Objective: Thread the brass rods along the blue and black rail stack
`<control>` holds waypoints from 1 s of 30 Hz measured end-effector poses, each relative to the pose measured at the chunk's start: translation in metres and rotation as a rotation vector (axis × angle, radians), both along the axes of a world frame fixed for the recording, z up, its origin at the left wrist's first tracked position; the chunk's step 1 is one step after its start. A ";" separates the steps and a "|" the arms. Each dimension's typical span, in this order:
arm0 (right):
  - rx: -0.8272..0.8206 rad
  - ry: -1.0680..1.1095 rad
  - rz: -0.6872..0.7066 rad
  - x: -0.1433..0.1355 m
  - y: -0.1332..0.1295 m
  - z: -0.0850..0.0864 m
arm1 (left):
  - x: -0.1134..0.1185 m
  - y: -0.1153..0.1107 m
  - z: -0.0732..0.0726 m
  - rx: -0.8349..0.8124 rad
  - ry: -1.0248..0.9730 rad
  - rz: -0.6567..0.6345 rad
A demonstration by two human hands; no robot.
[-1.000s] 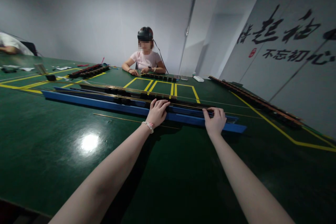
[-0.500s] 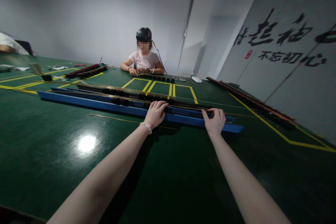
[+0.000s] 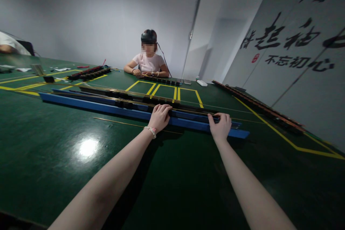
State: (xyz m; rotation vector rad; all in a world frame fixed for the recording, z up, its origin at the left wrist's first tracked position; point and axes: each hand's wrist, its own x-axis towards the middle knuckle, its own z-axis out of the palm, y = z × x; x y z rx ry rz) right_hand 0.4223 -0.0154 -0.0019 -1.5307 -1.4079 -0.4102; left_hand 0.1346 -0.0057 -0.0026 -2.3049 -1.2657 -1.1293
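Note:
A long blue rail (image 3: 94, 107) lies crosswise on the green table, with thin golden rods (image 3: 126, 94) and black blocks (image 3: 122, 103) along and behind it. My left hand (image 3: 160, 118) rests over the rail near its middle, fingers bent together over the rods; what lies under the fingertips is hidden. My right hand (image 3: 221, 125) is at the rail's right part, thumb and fingers curled toward each other at the rods; whatever is between the fingertips is too small to make out. A single thin rod (image 3: 118, 122) lies on the table in front of the rail, left of my left hand.
Across the green table (image 3: 67, 183) sits a person (image 3: 149, 63) with hands at a black strip (image 3: 161, 80). Long dark strips (image 3: 258, 105) lie at the right, dark bundles (image 3: 90, 72) at the back left. Yellow tape marks the surface. Another person's arm shows far left.
Both of my hands stay almost where they were on the rail. The person across the table has lowered the head slightly and shifted the hands a little.

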 end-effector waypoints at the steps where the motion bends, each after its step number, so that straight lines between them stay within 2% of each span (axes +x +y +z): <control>1: -0.009 0.003 -0.001 0.000 0.000 0.000 | 0.000 0.000 0.000 0.005 -0.001 -0.003; 7: -0.061 0.004 -0.016 -0.002 -0.002 0.002 | 0.000 0.001 -0.001 0.017 -0.013 0.005; 30: -0.062 0.037 -0.028 0.000 -0.003 0.004 | 0.001 -0.001 -0.001 -0.048 0.015 0.000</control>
